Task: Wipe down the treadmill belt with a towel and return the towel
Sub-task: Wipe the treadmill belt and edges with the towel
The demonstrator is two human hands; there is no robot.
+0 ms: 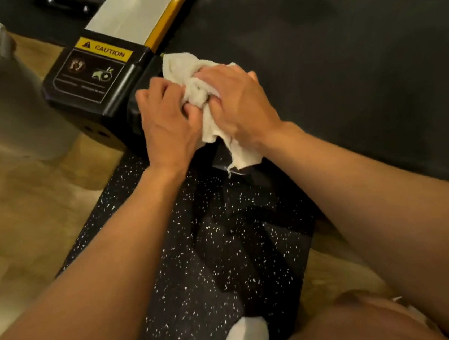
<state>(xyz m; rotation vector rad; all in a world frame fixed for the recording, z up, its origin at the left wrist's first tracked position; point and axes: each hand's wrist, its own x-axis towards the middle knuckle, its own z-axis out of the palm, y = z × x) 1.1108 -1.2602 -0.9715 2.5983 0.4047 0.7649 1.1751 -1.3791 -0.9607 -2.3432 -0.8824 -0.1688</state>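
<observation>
Grips the bunched white towel [200,90] with left hand [168,121] and right hand [238,103] both curled into its folds, at the near corner of the dark treadmill belt [344,60], just beside the caution label [104,51].

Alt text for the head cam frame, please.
Two bare hands bunch a crumpled white terry towel at the near corner of a dark grey treadmill belt, left hand and right hand both gripping it. Beside them is the treadmill's black end cap with a yellow CAUTION label, over a black speckled rubber mat.
</observation>
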